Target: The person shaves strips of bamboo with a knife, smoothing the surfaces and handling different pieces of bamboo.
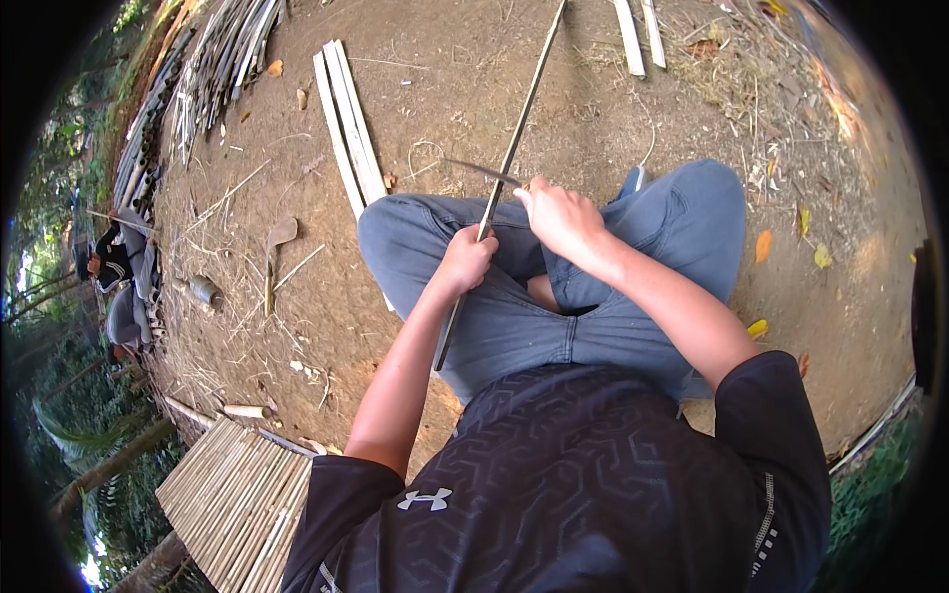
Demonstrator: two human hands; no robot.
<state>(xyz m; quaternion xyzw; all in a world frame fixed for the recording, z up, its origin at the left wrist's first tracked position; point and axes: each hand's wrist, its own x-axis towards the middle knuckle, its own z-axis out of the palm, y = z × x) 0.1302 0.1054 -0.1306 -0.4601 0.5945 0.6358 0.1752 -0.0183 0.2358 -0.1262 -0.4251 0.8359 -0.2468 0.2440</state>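
My left hand (467,259) is closed around a long, narrow strip of what looks like bamboo (524,109), above my left thigh. The strip slants from beside my lap up past the far edge of the view. In my closed right hand (565,221) is a knife (481,170) with a slim, slightly curved dark blade. Its blade crosses the strip a little beyond my left hand and points left. Whether the edge bites into the strip I cannot tell. Most of the knife's handle is hidden by my fingers.
Pale split strips (346,128) lie beyond my left knee, others (630,40) farther off. A broad-bladed tool (282,233) and a small metal cylinder (205,290) rest on the dirt at left. Thin sticks (225,59) are heaped far left; a slatted platform (237,494) stands near left. Another person (127,272) is at far left.
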